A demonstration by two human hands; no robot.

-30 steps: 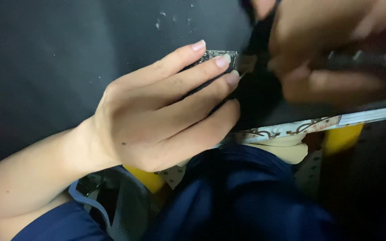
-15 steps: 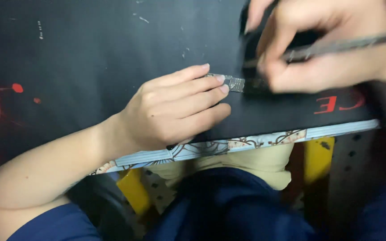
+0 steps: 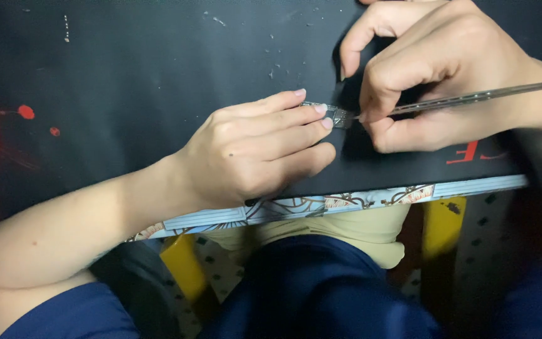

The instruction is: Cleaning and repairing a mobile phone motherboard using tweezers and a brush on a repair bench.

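My left hand (image 3: 255, 150) lies flat on a black mat (image 3: 145, 69), its fingertips pinning down a small silvery metal piece (image 3: 330, 114). My right hand (image 3: 428, 75) is curled around a thin metal tool (image 3: 472, 98) whose shaft runs off to the right. The tool's tip meets the small piece just beyond my left fingertips. What the piece is cannot be made out; my fingers hide most of it.
The mat carries red markings at the left (image 3: 7, 125) and near the right front (image 3: 468, 152), plus tiny pale specks (image 3: 271, 63). A patterned table edge (image 3: 346, 199) runs below it. Under the edge are yellow frame parts (image 3: 440, 220) and my blue-clothed lap (image 3: 321, 289).
The view has shifted up and steadied, showing more of the mat. Both hands have stayed on the small piece, and the right hand with the tool now sits lower, its tip against the piece.
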